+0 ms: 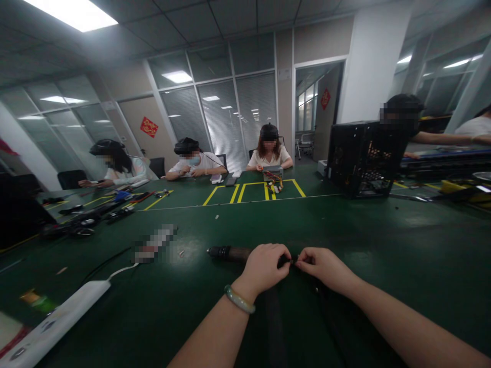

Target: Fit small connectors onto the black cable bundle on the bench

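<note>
My left hand is closed around the right end of a dark rod-shaped tool that lies across the green table. A green bangle sits on that wrist. My right hand is pinched shut just to the right, its fingertips meeting the left hand's at a small dark part between them. What that part is I cannot make out. Dark straps or cables run from under my hands toward me.
A white power strip with its cord lies at the near left. A black computer case stands at the back right. Three people sit across the table, another at the right. Tools and cables lie at the far left.
</note>
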Demonstrator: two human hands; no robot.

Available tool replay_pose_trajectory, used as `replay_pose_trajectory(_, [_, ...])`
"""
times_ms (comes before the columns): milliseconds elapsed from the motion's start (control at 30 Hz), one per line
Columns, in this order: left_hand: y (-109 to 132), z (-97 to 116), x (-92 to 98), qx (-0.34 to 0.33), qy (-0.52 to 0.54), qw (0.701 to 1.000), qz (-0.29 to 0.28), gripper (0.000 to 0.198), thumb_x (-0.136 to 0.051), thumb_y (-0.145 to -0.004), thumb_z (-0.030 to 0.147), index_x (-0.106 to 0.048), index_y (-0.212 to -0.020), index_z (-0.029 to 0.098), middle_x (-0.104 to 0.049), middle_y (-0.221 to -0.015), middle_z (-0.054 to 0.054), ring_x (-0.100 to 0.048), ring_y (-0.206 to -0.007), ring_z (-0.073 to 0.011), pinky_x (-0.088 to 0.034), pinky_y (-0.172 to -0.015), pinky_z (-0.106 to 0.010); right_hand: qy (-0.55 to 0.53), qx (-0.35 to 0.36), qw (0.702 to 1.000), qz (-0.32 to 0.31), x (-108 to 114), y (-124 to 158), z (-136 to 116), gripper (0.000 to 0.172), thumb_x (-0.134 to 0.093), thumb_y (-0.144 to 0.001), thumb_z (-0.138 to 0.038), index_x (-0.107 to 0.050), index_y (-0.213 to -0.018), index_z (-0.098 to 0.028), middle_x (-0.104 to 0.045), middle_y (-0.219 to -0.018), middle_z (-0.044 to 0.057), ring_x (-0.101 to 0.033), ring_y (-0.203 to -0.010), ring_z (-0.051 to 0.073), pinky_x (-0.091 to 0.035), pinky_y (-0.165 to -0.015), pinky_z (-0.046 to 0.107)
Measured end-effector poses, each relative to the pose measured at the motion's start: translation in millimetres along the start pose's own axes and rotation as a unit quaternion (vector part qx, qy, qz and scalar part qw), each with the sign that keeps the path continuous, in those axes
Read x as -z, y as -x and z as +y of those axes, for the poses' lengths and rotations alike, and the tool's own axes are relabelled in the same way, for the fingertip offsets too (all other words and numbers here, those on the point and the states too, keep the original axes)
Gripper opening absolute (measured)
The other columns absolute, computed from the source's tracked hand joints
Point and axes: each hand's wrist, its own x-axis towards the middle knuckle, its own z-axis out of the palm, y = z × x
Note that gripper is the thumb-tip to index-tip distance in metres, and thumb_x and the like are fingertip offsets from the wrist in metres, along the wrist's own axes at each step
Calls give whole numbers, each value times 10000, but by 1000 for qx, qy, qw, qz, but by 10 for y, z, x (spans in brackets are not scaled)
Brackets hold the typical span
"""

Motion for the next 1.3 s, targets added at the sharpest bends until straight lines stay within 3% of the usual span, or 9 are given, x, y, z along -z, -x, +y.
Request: replay_pose_trajectory(1300, [0,-4,-1,-7,0,1000,-1,146,-572,-843,286,-608,-972,227,-644,-936,-6,-582,-905,-189,-430,-845,-332,8,9,1000,9,-11,-17,1,162,-595,-842,-330,-699,-842,-205,-704,-782,6,-623,-719,176,-396,-591,237])
